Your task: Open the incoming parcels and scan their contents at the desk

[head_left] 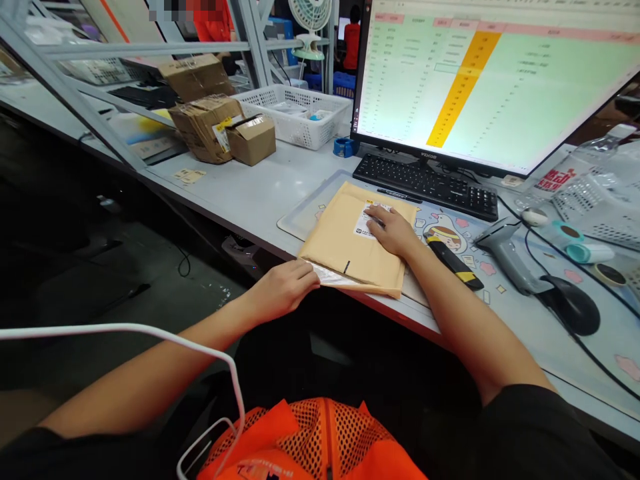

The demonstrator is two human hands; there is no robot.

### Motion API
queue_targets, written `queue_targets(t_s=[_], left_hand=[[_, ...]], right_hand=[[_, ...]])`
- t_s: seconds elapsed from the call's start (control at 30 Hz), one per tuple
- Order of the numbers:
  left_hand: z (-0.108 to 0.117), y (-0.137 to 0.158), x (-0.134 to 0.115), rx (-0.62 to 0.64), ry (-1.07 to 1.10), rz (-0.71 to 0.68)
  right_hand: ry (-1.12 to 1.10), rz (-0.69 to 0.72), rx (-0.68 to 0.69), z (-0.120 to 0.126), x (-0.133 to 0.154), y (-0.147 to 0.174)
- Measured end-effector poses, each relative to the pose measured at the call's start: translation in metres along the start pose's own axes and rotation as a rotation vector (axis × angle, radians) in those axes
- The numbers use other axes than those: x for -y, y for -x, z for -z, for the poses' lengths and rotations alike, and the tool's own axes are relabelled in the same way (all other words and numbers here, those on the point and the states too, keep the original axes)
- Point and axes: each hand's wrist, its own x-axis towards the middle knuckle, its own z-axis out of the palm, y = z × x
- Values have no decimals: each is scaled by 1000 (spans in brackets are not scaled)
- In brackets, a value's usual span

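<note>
A tan padded envelope [345,233] lies on the desk mat at the front edge, its near end slit and gaping, with silvery lining showing. My left hand [287,287] is closed on the near left corner of that opening, pinching the edge of the envelope. My right hand [393,230] rests flat on top with fingers spread, partly over a white printed label [364,223]. To the right of the envelope lies a black and yellow utility knife [453,261]. Whatever the envelope contains is hidden.
Behind the mat stand a black keyboard [425,185] and a monitor [480,87]. A grey barcode scanner [510,257] and a black mouse [573,303] lie to the right. Cardboard boxes [253,140] and a white basket [305,127] stand at the back left. A white cable [150,330] crosses before me.
</note>
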Motion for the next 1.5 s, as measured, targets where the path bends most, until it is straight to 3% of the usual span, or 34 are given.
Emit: queue_targets(t_s=[0.17,0.3,0.47,0.63,0.77,0.93,1.13,1.3,1.5], left_hand=[[6,12,-7,-129,32,87],[5,4,-5,-86,-70,164],[-13,12,-10,-23,3,163],[-22,14,-24,-69,121,336],[-28,-7,-35,-115,159,353],[-38,-30,-53,-256,194,390],[-50,-22,-71,-433,120,540],[-53,-10,-56,-428,18,714],[-36,-6,-5,-327,-68,923]], right_hand=[[4,20,0,-1,-1,0],[3,26,-6,0,-2,0],[-4,30,-5,2,-2,-1],[10,30,-8,1,-3,-2],[3,20,-20,0,-2,-2],[-27,-8,-30,-1,-1,-3],[-47,-21,-55,-4,-2,-5],[-20,-73,-56,-11,8,-5],[14,-72,-26,-23,43,6]])
